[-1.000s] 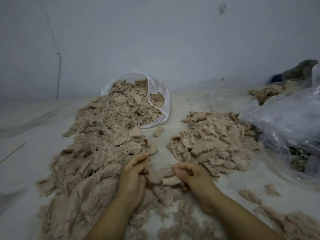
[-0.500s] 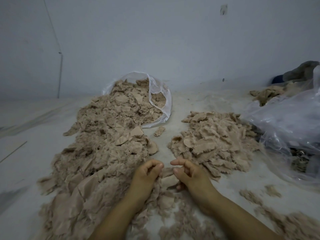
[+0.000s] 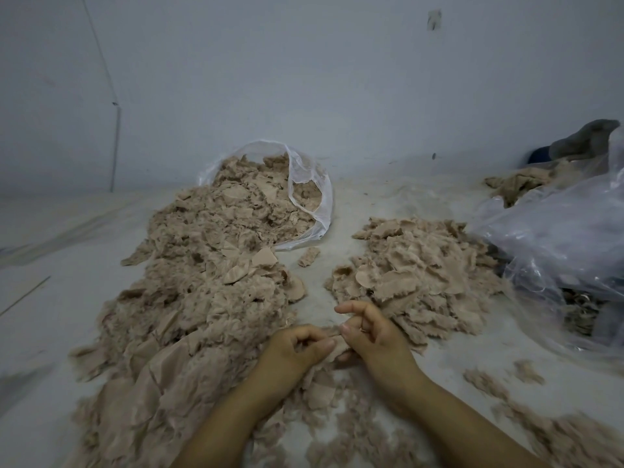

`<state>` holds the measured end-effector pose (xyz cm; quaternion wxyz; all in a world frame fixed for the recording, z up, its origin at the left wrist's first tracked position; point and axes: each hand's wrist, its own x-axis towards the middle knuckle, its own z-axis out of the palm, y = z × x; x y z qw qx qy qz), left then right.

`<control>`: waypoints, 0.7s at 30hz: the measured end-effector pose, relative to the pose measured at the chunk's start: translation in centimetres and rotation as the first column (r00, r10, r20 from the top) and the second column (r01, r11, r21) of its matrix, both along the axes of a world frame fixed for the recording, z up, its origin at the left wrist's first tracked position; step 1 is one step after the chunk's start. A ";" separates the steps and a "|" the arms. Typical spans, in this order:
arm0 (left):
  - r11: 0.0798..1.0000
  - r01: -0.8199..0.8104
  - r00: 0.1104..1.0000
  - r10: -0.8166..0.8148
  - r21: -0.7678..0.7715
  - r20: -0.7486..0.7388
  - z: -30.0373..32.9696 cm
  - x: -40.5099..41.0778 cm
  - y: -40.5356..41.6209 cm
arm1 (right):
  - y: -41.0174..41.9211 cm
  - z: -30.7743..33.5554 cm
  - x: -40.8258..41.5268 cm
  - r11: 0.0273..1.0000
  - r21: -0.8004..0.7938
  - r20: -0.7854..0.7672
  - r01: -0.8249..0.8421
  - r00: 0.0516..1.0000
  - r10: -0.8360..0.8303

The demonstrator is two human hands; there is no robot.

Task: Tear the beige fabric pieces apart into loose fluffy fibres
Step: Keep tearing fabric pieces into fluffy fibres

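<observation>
A small beige fabric piece (image 3: 336, 349) sits between my two hands near the front centre. My left hand (image 3: 297, 349) pinches its left side with curled fingers. My right hand (image 3: 371, 336) pinches its right side, index finger lifted. A long heap of beige fabric pieces (image 3: 202, 282) runs from the front left back to an open clear bag (image 3: 310, 184). A second, smaller beige pile (image 3: 422, 275) lies to the right of my hands. Loose fluffy fibres (image 3: 354, 434) are scattered on the floor below my wrists.
A crumpled clear plastic bag (image 3: 557, 238) lies at the right, with dark items under it. Behind it are brownish cloth (image 3: 516, 184) and a grey object (image 3: 584, 136). A pale wall stands behind. More fibre tufts (image 3: 574, 434) lie at the front right.
My left hand left the big heap and came right to meet my right hand. Both hands now pinch one small piece, lifted slightly off the floor.
</observation>
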<state>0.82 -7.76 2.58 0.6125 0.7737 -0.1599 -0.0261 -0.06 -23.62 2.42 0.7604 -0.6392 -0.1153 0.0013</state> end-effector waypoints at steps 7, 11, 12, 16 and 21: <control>0.963 -0.124 0.988 0.098 -0.240 -0.120 0.4 0.2 0.3 | 0.2 -0.4 0.2 1.000 -0.001 -0.039 -0.014 0.999 0.014; 0.998 -0.021 0.999 0.018 -0.059 -0.049 0.4 -0.2 0.1 | 0.1 -0.4 0.1 1.000 -0.023 -0.015 -0.010 1.000 0.009; 0.998 -0.014 0.999 0.012 -0.060 -0.047 0.3 -0.1 0.1 | 0.0 -0.4 0.1 0.999 -0.042 -0.001 -0.008 1.000 0.008; 0.893 -0.108 0.968 -0.005 -0.438 -0.250 0.4 0.3 0.5 | 0.0 -0.6 0.2 0.989 -0.151 0.034 -0.003 0.999 0.008; 0.795 -0.180 0.952 -0.007 -0.579 -0.305 0.7 0.5 0.8 | 0.1 -0.8 0.0 0.954 -0.298 0.075 -0.032 0.996 0.057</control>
